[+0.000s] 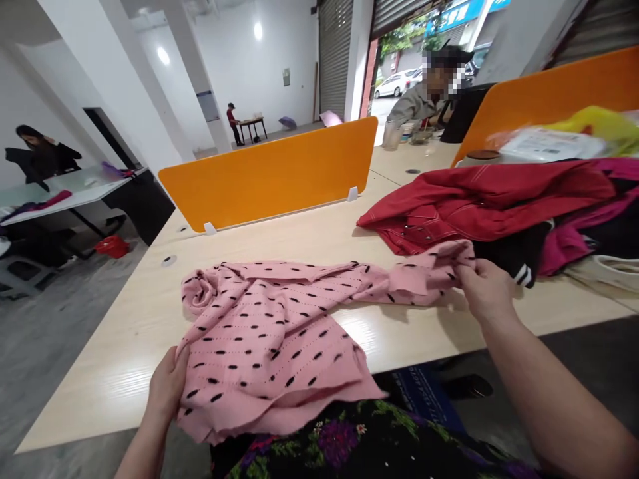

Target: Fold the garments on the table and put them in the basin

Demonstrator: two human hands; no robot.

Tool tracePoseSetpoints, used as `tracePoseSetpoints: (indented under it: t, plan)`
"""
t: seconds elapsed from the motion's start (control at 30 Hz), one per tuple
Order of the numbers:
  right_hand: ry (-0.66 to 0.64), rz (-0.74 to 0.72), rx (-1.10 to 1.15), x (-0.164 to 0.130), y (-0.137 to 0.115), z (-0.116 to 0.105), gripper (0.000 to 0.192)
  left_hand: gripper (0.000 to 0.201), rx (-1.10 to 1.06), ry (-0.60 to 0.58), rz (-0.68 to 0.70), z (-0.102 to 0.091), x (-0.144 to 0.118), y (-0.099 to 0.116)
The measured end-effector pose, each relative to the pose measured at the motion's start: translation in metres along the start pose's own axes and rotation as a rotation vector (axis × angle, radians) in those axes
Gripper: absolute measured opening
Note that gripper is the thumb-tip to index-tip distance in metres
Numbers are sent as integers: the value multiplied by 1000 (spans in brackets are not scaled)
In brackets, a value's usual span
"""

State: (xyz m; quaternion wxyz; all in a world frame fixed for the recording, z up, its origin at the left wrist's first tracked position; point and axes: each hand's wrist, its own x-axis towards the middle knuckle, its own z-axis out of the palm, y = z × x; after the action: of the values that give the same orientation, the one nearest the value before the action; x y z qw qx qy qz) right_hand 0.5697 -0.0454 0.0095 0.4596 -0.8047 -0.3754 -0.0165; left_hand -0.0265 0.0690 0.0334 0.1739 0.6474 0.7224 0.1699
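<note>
A pink knit sweater with black dashes lies spread across the front of the wooden table. Its lower edge hangs over the table's front toward my lap. My left hand is closed on the sweater's left edge, with the fingertips tucked behind the fabric. Over on the right, my right hand pinches the end of a stretched-out sleeve and holds it near the tabletop. At the sweater's upper left, part of the fabric is curled into a roll.
Red clothing is heaped right of the sweater, over black and magenta garments. An orange divider stands along the table's back. Beyond, a person in a cap sits near jars. Another person sits at a left-hand desk.
</note>
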Motion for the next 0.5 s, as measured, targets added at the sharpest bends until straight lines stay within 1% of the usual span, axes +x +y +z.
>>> tracePoseSetpoints:
  t: [0.03,0.07,0.1,0.13,0.17,0.2,0.23,0.27,0.3,0.33,0.37,0.4,0.43,0.5]
  plan:
    - [20,45,-172,-2,8,-7,21,33,80,-52,-22,-4,-1,-5]
    - [54,74,-307,-6,11,-13,22,34,164,-80,-44,-8,-3,-8]
    - [98,62,-390,-11,7,-17,24,35,238,-67,-48,-11,-5,-8]
    - [131,-15,-419,-17,-2,-17,29,38,297,-8,-22,-14,-7,-5]
    - [159,-121,-403,-22,-14,-13,33,41,335,91,43,-16,-7,2]
    - [161,-229,-360,-26,-28,-6,36,42,350,200,150,-16,-6,12]
    - [116,-323,-307,-29,-44,6,37,41,348,295,286,-15,-3,25]
    - [25,-399,-260,-30,-59,20,38,39,340,357,432,-13,3,40]
    - [-92,-453,-227,-31,-72,37,40,37,334,378,561,-9,13,55]
    - [-213,-483,-212,-31,-83,55,43,36,331,370,656,-3,25,69]
    - [-317,-488,-217,-31,-93,73,46,37,339,332,709,2,40,83]
    - [-400,-474,-237,-30,-100,88,46,38,351,274,705,8,56,94]
    - [-462,-453,-263,-30,-105,101,42,41,367,208,659,14,73,103]
    - [-531,-417,-295,-29,-110,117,30,48,406,82,511,23,105,114]
